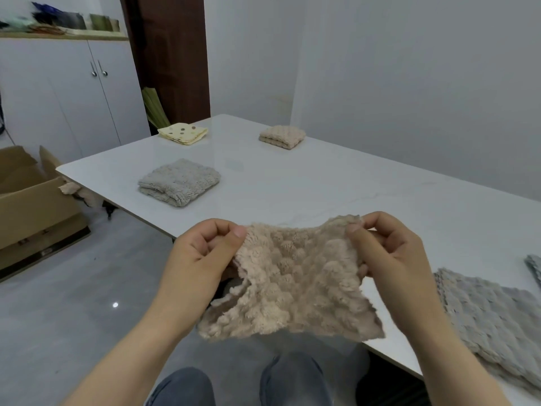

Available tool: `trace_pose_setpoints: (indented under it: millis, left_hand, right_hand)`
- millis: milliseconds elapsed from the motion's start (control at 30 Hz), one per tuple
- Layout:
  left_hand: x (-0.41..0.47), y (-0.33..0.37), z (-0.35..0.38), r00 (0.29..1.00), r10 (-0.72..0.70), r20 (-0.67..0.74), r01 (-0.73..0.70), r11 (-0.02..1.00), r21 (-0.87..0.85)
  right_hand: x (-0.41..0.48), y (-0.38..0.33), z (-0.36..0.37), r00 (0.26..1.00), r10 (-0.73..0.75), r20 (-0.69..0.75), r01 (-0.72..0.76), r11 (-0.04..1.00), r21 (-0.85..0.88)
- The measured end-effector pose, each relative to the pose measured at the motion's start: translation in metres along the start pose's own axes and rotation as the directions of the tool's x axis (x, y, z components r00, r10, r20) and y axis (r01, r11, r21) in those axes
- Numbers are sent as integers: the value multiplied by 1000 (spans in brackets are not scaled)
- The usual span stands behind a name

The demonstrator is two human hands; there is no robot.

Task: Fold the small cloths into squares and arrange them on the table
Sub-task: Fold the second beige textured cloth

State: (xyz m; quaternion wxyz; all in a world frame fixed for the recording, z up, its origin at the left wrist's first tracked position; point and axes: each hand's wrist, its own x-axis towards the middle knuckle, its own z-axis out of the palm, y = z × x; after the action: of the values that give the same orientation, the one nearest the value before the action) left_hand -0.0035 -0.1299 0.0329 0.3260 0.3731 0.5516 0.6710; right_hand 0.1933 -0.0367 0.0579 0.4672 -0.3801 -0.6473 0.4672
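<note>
A fluffy beige cloth (292, 282) hangs in the air in front of me, over the near edge of the white table (322, 183). My left hand (202, 253) pinches its upper left corner and my right hand (386, 253) pinches its upper right corner. The cloth sags between them. On the table lie three folded cloths: a grey one (178, 183), a yellow spotted one (183, 133) and a beige one (282, 136). An unfolded grey cloth (491, 323) lies flat at the near right.
An open cardboard box (35, 206) stands on the floor at the left, with a beige cloth (79, 191) hanging near its edge. White cabinets are behind it. Another grey cloth's edge (534, 268) shows at the far right. My knees are below the cloth.
</note>
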Motion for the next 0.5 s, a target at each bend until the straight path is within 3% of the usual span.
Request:
trace_pose_setpoints:
  millis: [167,267,500]
  left_hand:
    - [-6,4,13,1000,7,28,-8,1000,25]
    - [-11,5,18,996,-9,92,13,999,-43]
    - [-24,2,20,986,-59,158,75,993,-92]
  right_hand:
    - [-13,-1,25,989,-25,147,11,995,95]
    - [-19,0,34,974,-32,222,5,993,121]
    - [-22,8,35,962,-31,273,-6,991,132]
